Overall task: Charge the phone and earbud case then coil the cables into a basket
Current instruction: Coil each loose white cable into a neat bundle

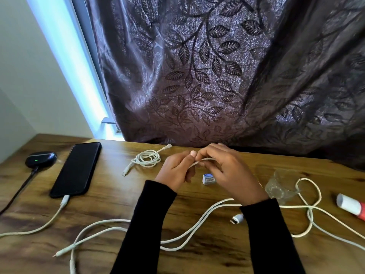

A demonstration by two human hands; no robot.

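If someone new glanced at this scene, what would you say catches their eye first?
Probably the two hands, the left hand and right hand, pinching a white cable at mid-table. Next, at the far left, the black phone and the earbud case with its green light, both plugged in. A coiled white cable lies between them.

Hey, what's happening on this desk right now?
A person holds a white cable between the left hand and right hand above the wooden table. The phone and earbud case are plugged in at the left. One coiled cable lies behind the hands; loose cables sprawl nearer.
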